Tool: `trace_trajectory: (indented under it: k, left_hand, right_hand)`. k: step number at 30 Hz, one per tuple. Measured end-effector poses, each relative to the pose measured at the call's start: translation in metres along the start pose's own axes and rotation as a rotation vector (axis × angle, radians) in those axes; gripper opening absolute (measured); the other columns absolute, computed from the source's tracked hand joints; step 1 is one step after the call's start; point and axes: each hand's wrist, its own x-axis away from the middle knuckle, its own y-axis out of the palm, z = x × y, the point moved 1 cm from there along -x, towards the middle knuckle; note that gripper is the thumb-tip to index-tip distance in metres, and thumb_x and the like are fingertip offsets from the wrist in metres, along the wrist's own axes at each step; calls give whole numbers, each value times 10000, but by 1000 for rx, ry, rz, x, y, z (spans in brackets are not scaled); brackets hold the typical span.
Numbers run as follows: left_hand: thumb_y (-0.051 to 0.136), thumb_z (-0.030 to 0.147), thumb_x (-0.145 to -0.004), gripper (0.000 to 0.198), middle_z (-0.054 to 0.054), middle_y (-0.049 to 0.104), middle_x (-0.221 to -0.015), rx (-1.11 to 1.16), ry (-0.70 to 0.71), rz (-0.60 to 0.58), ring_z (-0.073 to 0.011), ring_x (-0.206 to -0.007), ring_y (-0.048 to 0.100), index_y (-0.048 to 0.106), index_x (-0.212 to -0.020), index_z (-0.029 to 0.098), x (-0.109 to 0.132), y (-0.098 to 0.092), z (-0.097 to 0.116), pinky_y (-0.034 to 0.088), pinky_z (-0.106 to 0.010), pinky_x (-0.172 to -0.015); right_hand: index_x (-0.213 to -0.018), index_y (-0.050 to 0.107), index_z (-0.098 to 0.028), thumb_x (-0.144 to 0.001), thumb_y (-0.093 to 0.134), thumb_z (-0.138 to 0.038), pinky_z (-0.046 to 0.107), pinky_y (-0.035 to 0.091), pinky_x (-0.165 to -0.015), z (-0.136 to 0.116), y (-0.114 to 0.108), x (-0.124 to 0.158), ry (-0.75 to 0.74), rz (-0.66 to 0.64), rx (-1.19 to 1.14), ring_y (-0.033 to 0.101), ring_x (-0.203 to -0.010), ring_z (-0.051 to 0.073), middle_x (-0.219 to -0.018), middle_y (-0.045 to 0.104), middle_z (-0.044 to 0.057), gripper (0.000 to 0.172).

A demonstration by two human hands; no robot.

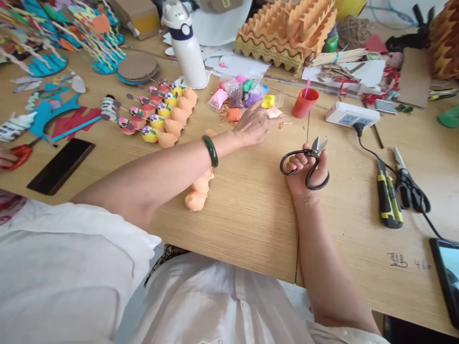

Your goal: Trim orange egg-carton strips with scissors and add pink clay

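My left hand [254, 126] reaches across the table with its fingers stretched out, beside a small light-orange scrap [274, 112]. Whether a fingertip touches that scrap I cannot tell. Packets of coloured clay [234, 93] lie just past this hand, along with an orange piece [234, 114] and small shavings. My right hand [304, 172] is closed around black-handled scissors [314, 152], their blades parted and pointing up. Under my left forearm lies a strip of orange egg-carton cups [197, 198], partly hidden by the arm.
Rows of painted egg-carton cups [158, 126] stand left of centre. Behind are a white bottle [188, 50], stacked egg trays [283, 33] and a red cup [305, 103]. To the right lie a power strip [351, 114], a cutter [389, 200] and other scissors [412, 188]. Another person's hand [6, 157] holds red-handled scissors.
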Motion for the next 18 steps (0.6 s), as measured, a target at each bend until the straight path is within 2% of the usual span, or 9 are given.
trace_trajectory:
  k: [2,6,7,9,10,12,14,16,18]
  left_hand:
    - [612,163,-840,689,-64,718,-1326,-30,5,-66,-297,-1375,557,522,-1517,253,19,-13,-5,285,-604,-1258]
    - [512,141,-914,488,-15,779,-1094,66,-87,-67,-216,-1179,665,648,-1372,243,60,-40,-12,386,-538,-1223]
    - [487,121,-921,473,-19,780,-1126,79,-89,-81,-201,-1164,668,663,-1347,229,71,-49,-13,391,-518,-1223]
    - [497,76,-883,500,-47,728,-1328,101,-49,-149,-192,-1285,610,660,-1341,194,93,-69,-16,375,-467,-1236]
    - [513,80,-870,468,-47,709,-1375,117,-38,-188,-191,-1353,568,678,-1295,185,105,-81,-17,342,-462,-1254]
    - [512,133,-903,413,-49,662,-1456,196,-22,-337,-222,-1510,419,648,-1292,146,129,-101,-15,218,-553,-1286]
    - [557,202,-914,389,-24,651,-1478,277,-100,-395,-234,-1561,347,633,-1295,170,151,-115,-11,162,-618,-1283]
    - [619,212,-877,446,17,593,-1547,303,-108,-461,-226,-1594,295,628,-1322,223,169,-119,-5,103,-614,-1299]
    - [659,188,-832,484,44,556,-1580,298,-56,-537,-212,-1605,282,647,-1311,257,180,-115,0,65,-569,-1324]
  right_hand:
    - [-800,651,-234,-1011,522,-556,203,447,-433,0,-1,-2,-11,-13,23,402,-430,82,-515,411,-79,406]
    - [-815,649,-231,-1042,447,-523,215,454,-439,0,-3,-5,-42,-53,26,392,-429,85,-511,423,-73,421]
    - [-813,644,-229,-1053,401,-535,219,446,-429,0,-4,-5,-36,-39,11,384,-421,87,-500,419,-71,458]
    - [-824,640,-237,-1066,314,-561,235,431,-414,-1,-4,-4,-6,-11,-43,383,-412,96,-488,420,-63,519]
    - [-846,645,-253,-1070,286,-562,248,434,-419,-1,-3,-3,15,-12,-77,399,-419,105,-495,436,-54,524]
    - [-914,662,-299,-1075,278,-553,280,440,-434,-2,-2,0,42,-24,-142,425,-440,125,-518,462,-39,488]
    - [-1007,684,-351,-1078,319,-535,311,444,-455,-2,0,4,64,-3,-172,437,-465,143,-536,482,-31,415]
    - [-1102,699,-406,-1072,386,-529,341,442,-478,-3,2,8,84,58,-189,437,-484,156,-541,516,-25,337]
    - [-1201,691,-471,-1054,468,-512,379,439,-519,-3,4,13,113,103,-263,436,-513,170,-555,565,-18,270]
